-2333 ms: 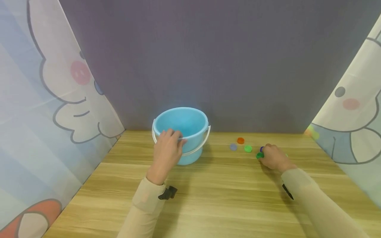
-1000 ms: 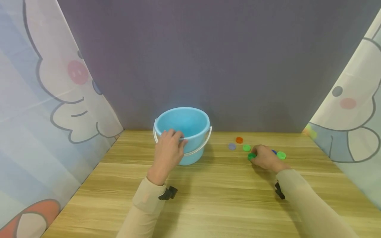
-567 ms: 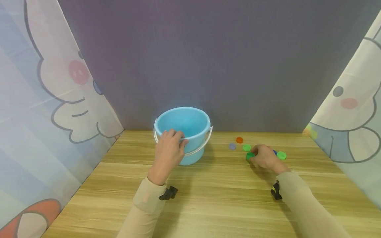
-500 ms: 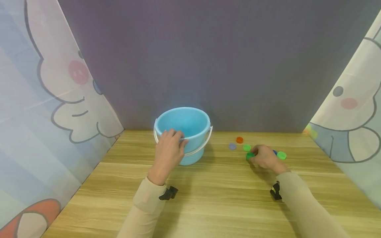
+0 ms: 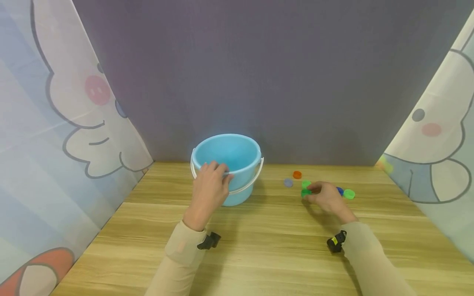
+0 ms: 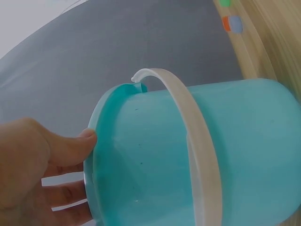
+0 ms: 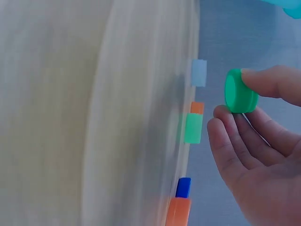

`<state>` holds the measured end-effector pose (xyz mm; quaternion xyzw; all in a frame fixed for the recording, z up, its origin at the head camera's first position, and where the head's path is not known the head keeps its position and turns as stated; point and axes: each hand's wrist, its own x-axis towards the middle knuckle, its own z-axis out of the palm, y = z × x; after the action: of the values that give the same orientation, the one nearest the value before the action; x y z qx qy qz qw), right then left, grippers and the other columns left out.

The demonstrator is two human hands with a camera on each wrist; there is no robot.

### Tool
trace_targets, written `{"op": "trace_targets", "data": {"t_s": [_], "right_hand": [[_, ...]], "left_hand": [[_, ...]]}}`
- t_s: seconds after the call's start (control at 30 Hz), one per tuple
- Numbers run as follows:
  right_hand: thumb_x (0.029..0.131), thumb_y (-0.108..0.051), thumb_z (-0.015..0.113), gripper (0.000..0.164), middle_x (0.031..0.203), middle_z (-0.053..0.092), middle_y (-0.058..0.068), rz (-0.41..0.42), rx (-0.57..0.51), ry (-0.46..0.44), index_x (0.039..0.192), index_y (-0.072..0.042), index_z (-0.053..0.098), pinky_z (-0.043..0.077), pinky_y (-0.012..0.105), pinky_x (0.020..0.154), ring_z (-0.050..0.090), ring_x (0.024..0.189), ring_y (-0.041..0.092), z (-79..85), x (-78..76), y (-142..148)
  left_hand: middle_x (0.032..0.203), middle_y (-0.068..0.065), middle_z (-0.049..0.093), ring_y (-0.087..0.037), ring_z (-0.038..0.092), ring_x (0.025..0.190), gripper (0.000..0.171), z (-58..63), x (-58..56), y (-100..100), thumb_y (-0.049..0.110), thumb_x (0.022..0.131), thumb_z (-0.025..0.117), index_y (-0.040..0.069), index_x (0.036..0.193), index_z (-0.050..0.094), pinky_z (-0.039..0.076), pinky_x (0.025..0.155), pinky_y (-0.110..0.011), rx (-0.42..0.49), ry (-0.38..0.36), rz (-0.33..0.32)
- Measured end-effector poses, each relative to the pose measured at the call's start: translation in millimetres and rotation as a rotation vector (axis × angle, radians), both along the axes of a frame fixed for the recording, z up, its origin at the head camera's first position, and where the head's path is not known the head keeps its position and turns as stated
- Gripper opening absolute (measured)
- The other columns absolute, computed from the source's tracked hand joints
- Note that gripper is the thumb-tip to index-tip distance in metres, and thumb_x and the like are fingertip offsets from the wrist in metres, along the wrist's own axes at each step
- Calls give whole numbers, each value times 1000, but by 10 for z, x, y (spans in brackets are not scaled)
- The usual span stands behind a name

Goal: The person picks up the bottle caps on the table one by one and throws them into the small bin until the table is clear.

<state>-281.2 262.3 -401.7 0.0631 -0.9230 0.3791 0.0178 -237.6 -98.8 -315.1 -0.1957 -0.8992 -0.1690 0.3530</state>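
A plain grey backdrop rises behind the wood-grain table (image 5: 259, 246), with cartoon-printed cloth on both sides. The right hand (image 5: 327, 199) has drifted inward over the last second or two, nearer the left hand (image 5: 209, 187), carrying a dark green cap (image 7: 241, 91); the right wrist view now shows that cap pinched by thumb and fingertips, clear of the wood. So this one piece is in the grip, while the others lie loose. The left hand has stayed put, thumb outside and fingers over the near rim of the blue bucket (image 5: 246, 181), which stands upright just ahead of it. Beyond the right hand's fingertips lie a pale green cap (image 5: 306, 183), an orange cap (image 5: 297, 174) and a lavender cap (image 5: 288, 182); just to the right of its knuckles are a blue cap (image 5: 340, 191) and a bright green cap (image 5: 349, 194). The bucket looks like smooth, slightly glossy plastic, tapering downward, with a flat white handle (image 6: 204, 160) hanging across its front. The held cap is a short hollow round, seemingly plastic, with a raised band around its wall.
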Motion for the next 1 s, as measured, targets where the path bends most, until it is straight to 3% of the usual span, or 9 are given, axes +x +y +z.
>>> {"op": "trace_targets", "data": {"t_s": [0.6,1.0], "right_hand": [[95,-26,72,55,127,62,24,-11,-216,2,136,6,56,53,46,92,61,114,38,5,75,-228],[95,-30,71,53,129,62,21,-16,-248,4,138,-1,58,53,46,92,59,116,35,94,90,-361]], "left_hand": [[86,-10,64,-29,56,76,15,-6,-4,0,14,87,79,3,93,71,47,70,-39,-2,16,-15],[87,-7,65,-28,57,76,12,17,33,33,14,88,78,5,94,74,49,68,-38,6,0,-31]]}}
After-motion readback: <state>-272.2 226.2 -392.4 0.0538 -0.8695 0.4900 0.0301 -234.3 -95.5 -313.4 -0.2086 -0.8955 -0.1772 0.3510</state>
